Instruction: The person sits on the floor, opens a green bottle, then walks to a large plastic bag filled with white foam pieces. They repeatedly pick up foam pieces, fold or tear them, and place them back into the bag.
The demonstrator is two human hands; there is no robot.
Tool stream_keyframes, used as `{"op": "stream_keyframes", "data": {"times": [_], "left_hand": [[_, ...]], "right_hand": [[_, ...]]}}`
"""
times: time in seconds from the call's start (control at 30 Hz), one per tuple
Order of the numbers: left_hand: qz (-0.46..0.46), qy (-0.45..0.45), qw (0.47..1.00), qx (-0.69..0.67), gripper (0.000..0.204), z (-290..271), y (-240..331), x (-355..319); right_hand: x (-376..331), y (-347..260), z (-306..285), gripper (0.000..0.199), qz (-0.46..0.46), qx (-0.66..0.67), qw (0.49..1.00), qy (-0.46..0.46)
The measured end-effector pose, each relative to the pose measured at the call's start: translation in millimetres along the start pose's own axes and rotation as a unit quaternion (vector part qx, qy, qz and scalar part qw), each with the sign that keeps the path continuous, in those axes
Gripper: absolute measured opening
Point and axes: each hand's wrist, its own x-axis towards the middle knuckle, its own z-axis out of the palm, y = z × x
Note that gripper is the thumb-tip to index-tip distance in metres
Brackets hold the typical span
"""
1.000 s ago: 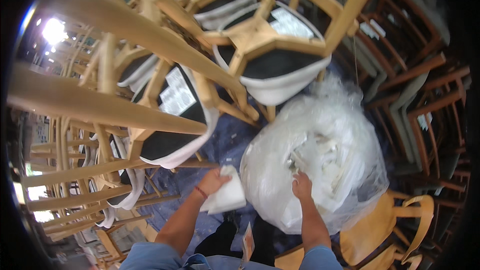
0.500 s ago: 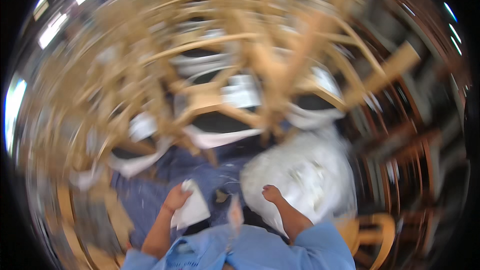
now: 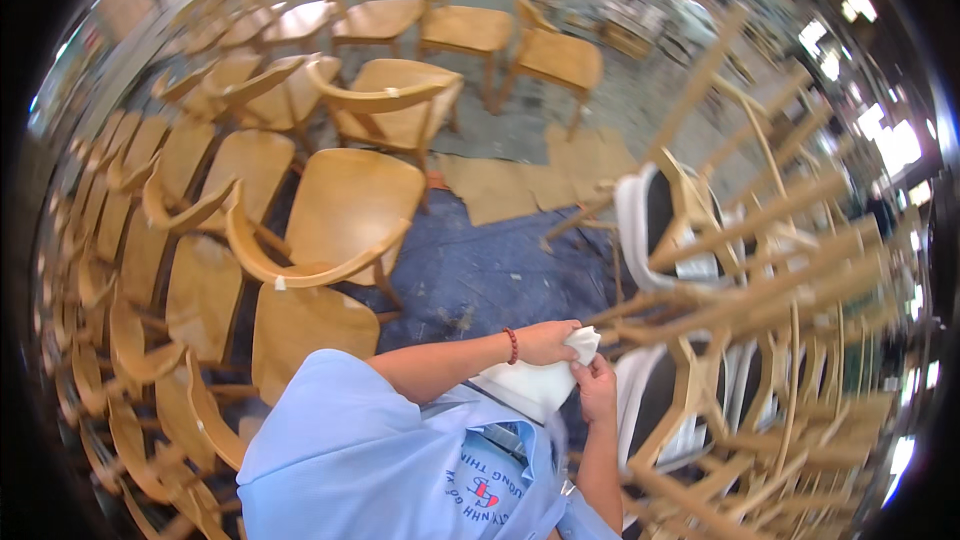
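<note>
A soft white sheet (image 3: 530, 387) hangs close in front of my blue shirt, one corner of it bunched up. My left hand (image 3: 550, 342), with a red bead bracelet at the wrist, is closed on the sheet near the bunched end. Just below and to the right, my right hand (image 3: 597, 388) pinches the same bunched part between thumb and fingers. The two hands are almost touching. Whether the sheet is cloth, foam or paper cannot be made out.
Rows of finished wooden chairs (image 3: 355, 202) with curved backs fill the left and far side. On the right, upturned chairs with dark-bottomed, white-wrapped seats (image 3: 668, 220) are stacked, legs sticking out near my hands. Blue sheeting (image 3: 460, 270) and brown cardboard (image 3: 500, 188) cover the floor.
My view has swung round from the upturned chairs and a white plastic heap to the finished chairs. My right hand, earlier apart and closed, has joined my left on the white sheet.
</note>
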Motion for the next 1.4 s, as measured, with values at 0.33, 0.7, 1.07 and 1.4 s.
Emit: {"op": "stream_keyframes", "data": {"times": [0.33, 0.7, 1.07, 1.4], "left_hand": [[-0.021, 0.262, 0.933, -0.244, 0.037, -154, -32, 98], [0.004, 0.284, 0.926, -0.249, 0.036, -318, -35, 260], [-0.071, 0.092, 0.988, -0.105, 0.040, -613, -115, 486], [-0.026, -0.055, 0.948, -0.313, 0.040, -737, -72, 679]], "right_hand": [[244, -137, 53, 0.029, -0.030, -0.090, 0.975, -0.203], [473, -230, 59, 0.030, -0.058, -0.018, 0.981, -0.184], [792, -305, 109, 0.029, 0.039, 0.047, 0.994, -0.087], [938, -422, 39, 0.026, 0.043, 0.085, 0.995, -0.017]]}}
